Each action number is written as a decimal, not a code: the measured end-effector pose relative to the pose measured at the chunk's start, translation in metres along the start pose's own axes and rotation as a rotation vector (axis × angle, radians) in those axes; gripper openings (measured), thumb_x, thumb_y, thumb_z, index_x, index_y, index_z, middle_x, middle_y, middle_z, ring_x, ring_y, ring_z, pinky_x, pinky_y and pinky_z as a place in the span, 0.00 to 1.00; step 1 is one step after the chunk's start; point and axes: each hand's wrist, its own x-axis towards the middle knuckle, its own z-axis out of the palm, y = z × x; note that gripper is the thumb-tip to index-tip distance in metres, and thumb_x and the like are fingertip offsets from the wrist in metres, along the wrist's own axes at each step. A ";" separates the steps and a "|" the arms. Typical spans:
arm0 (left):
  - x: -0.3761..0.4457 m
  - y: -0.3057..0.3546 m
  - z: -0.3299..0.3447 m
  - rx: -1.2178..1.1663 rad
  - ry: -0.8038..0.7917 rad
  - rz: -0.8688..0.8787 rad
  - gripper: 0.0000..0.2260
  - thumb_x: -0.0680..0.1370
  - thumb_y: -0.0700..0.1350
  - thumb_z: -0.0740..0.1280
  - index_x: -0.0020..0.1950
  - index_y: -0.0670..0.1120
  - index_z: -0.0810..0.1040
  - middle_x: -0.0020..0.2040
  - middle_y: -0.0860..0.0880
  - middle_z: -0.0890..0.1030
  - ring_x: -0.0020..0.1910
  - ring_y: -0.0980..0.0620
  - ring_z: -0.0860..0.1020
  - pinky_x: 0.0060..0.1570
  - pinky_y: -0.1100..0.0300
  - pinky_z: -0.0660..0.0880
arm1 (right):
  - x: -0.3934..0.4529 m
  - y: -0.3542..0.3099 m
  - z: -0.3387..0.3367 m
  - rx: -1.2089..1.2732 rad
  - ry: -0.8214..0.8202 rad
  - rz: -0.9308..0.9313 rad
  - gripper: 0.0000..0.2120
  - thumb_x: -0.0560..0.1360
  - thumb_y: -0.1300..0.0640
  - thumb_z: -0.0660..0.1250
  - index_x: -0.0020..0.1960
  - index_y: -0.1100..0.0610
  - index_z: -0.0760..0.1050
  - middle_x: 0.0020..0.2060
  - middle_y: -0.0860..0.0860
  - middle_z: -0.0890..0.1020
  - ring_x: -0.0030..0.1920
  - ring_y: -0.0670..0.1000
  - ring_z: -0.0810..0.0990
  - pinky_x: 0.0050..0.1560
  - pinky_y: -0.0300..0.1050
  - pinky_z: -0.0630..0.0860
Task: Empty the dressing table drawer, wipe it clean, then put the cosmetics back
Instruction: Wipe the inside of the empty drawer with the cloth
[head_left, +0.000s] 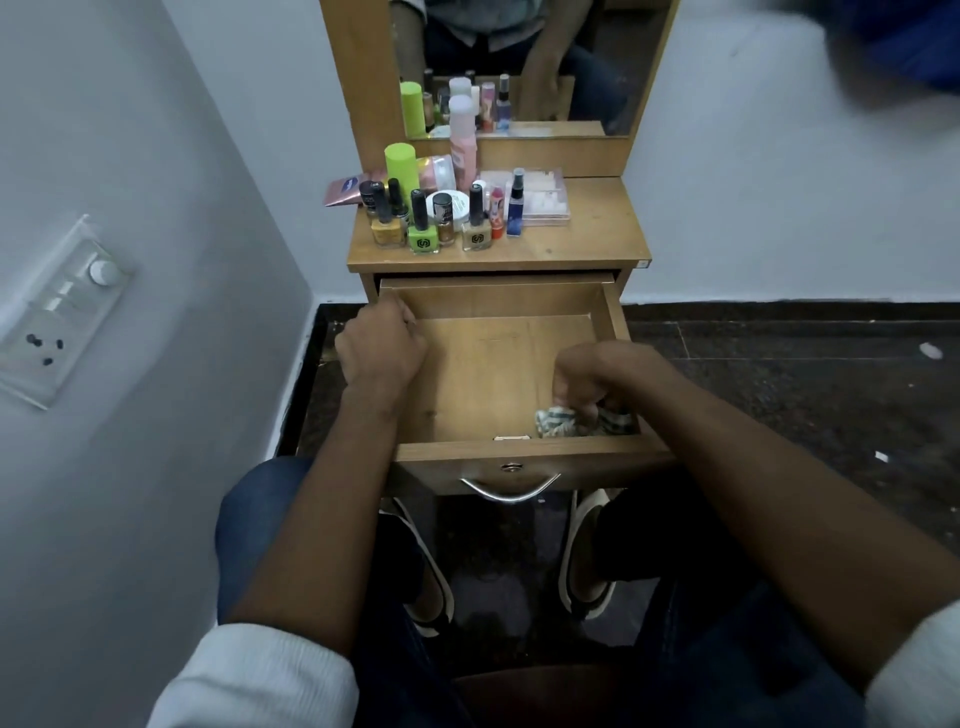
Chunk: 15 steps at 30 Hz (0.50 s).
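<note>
The wooden drawer (488, 364) of the dressing table is pulled out and holds only a cloth. My right hand (597, 376) is shut on that striped white and green cloth (558, 421), pressing it into the drawer's near right corner. My left hand (382, 345) is closed over the drawer's left side wall near the back. The cosmetics stand on the table top (587, 234): several nail polish bottles (423, 234), a lime green tube (401, 163), a pink bottle (462, 143), a white jar (449, 205), a blue spray bottle (516, 205) and a clear flat box (540, 200).
A mirror (519, 62) rises behind the table top. A grey wall with a switch and socket panel (57, 312) is close on the left. Dark speckled floor (779, 389) lies to the right. My knees and shoes (587, 556) are under the drawer, below its metal handle (511, 491).
</note>
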 end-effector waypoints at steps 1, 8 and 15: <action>-0.001 0.000 0.000 -0.002 0.007 -0.002 0.06 0.79 0.42 0.65 0.51 0.49 0.81 0.51 0.47 0.85 0.52 0.41 0.83 0.52 0.47 0.79 | -0.002 -0.004 0.003 -0.007 0.029 0.000 0.21 0.70 0.65 0.79 0.62 0.60 0.81 0.58 0.55 0.84 0.56 0.57 0.84 0.50 0.47 0.83; -0.004 0.000 -0.001 0.001 0.031 0.009 0.05 0.80 0.43 0.65 0.51 0.50 0.81 0.49 0.47 0.85 0.50 0.42 0.83 0.50 0.47 0.78 | 0.000 -0.009 0.003 0.134 0.372 0.016 0.08 0.74 0.69 0.72 0.46 0.58 0.78 0.50 0.57 0.83 0.47 0.56 0.81 0.43 0.47 0.75; -0.003 -0.001 0.001 -0.008 0.037 -0.016 0.07 0.79 0.42 0.66 0.51 0.51 0.83 0.50 0.49 0.85 0.51 0.43 0.83 0.51 0.49 0.79 | -0.010 -0.005 0.007 0.047 0.050 -0.049 0.06 0.73 0.70 0.74 0.46 0.61 0.79 0.40 0.54 0.79 0.40 0.54 0.80 0.39 0.44 0.79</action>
